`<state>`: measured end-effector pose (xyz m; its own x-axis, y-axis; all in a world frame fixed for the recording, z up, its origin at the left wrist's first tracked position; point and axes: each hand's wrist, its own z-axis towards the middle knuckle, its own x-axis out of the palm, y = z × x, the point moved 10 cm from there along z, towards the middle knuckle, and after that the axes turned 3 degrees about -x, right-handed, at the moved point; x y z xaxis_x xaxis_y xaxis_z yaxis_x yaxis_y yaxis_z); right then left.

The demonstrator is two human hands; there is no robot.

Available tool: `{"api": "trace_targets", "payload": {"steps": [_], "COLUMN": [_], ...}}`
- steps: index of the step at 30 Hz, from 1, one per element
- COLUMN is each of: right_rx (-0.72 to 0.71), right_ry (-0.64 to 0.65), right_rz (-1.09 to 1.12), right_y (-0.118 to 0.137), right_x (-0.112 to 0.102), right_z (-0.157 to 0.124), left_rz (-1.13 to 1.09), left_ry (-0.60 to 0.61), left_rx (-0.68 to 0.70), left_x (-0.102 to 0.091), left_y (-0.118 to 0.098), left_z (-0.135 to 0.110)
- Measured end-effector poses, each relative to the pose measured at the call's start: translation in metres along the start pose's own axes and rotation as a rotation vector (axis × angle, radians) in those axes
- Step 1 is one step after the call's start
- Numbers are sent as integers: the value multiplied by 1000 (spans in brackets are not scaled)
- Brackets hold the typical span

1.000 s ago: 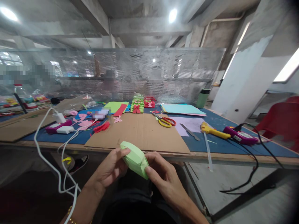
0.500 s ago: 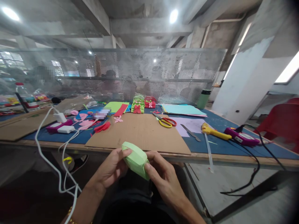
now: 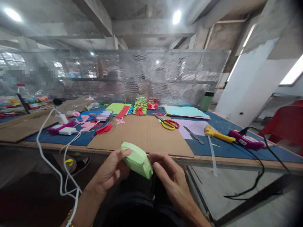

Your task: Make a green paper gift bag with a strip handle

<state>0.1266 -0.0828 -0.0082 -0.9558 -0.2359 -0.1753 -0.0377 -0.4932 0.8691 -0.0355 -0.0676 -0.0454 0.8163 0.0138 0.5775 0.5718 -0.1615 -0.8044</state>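
Observation:
A small light green folded-paper box (image 3: 136,160) is held tilted in front of the table edge. My left hand (image 3: 115,170) grips its left end, with the thumb on top and the fingers underneath. At the box's right end, my right hand (image 3: 171,176) has its thumb off the paper and its fingers parted; whether the index fingertip touches the far side is hard to see. Beyond the hands lies a brown cardboard sheet (image 3: 142,134). On it rest a pink paper bow (image 3: 120,121) and red-and-yellow-handled scissors (image 3: 169,123).
Finished green paper bags (image 3: 139,107) and a red one (image 3: 152,104) stand at the back. To the right are a knife blade (image 3: 193,135), a yellow glue gun (image 3: 219,134) and a purple power strip (image 3: 246,140). White cables (image 3: 41,148) hang over the left table edge.
My right thumb has come off the right end of the green box, and the fingers have spread. The box has shifted slightly in my left hand, showing more of its right end.

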Motion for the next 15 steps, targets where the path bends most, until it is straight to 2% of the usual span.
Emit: {"api": "trace_targets", "payload": {"steps": [3, 6, 9, 15], "right_rx": [-24, -90, -163, -108], "right_ry": [-17, 66, 104, -8], "right_rz": [-46, -50, -92, -93], "right_y": [1, 7, 10, -11], "right_x": [-7, 1, 9, 9], "right_z": [-5, -10, -10, -5], "left_rz": [-45, -60, 1, 257], "left_ry": [-6, -30, -32, -50], "left_rx": [25, 46, 73, 191], "left_x": [-6, -11, -7, 7], "left_y": [-4, -5, -6, -12], "left_z": [1, 2, 2, -2]}}
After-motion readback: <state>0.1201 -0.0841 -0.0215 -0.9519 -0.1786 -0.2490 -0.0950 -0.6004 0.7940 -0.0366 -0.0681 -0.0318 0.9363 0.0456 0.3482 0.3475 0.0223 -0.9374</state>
